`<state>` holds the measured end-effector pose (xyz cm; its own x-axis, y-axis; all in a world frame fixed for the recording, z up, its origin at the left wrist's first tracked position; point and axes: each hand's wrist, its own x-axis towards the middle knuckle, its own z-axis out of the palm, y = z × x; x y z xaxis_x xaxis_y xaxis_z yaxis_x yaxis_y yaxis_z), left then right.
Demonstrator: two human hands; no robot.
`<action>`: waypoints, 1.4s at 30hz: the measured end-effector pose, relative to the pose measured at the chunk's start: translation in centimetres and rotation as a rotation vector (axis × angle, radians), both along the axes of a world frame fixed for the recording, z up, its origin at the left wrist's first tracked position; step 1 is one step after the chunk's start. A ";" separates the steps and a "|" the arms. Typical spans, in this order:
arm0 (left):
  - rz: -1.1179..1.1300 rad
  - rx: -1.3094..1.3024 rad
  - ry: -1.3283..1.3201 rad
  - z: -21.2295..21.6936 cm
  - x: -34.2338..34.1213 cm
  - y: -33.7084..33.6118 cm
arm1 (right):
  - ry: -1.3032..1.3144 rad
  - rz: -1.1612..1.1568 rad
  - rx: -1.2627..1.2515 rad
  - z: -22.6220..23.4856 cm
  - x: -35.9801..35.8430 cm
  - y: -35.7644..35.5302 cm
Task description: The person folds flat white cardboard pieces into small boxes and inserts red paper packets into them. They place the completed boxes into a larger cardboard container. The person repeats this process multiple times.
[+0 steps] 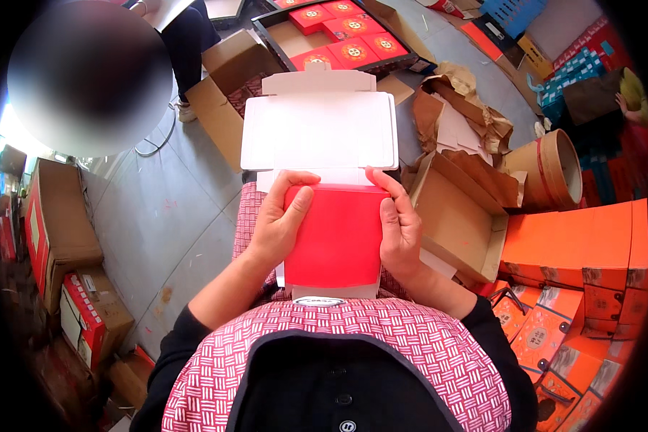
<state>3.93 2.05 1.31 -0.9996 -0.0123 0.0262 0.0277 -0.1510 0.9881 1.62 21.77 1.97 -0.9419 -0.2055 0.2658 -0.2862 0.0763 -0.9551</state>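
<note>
Box (336,241): red and square-faced, held up in front of the lap, between the two hands.
Left hand (284,219): gripping the box at its upper left corner, thumb lying on the red face, index finger reaching along the top edge.
Right hand (403,234): gripping the right side of the box, thumb against the edge of the red face, index finger pointing up past the top corner.
Fingers: closed on the box on both sides; those tucked behind it are hidden.
White card (320,129): spread flat just beyond the top edge of the box, with narrower flaps at its far end; whether it is joined to the box, I cannot tell.
Apron (216,360): red and white weave pattern, over dark sleeves.
Tray (289,36): dark-rimmed, beyond the white card, with red boxes (354,52) bearing gold designs in it.
Open carton (219,122): brown, left of the white card, flaps out.
Shallow carton (455,216): just right of the right hand, near crumpled brown paper (475,83) and a round drum (536,173).
Orange boxes (569,241): stacked at the right.
Brown carton (72,223): at the left, on the grey floor (158,223).
Co-worker's leg (196,47): dark trousers, upper left.
</note>
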 end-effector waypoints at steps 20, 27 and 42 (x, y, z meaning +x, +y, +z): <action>0.590 0.065 0.032 -1.5 3.9 -5.1 | -0.086 0.041 0.220 -6.7 -16.8 0.6; 0.858 0.110 -0.057 -1.2 7.6 -5.7 | 0.107 0.293 0.423 -18.3 -25.3 -10.7; 1.041 -0.083 -0.084 -1.2 9.2 -6.1 | -0.480 0.138 1.101 -33.0 -30.4 -27.5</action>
<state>13.14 -4.06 0.14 -0.4947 -0.8690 -0.0024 0.0363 -0.0234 0.9991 -28.81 -5.70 -31.04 -0.8490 -0.2083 -0.4856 0.0101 0.9125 -0.4091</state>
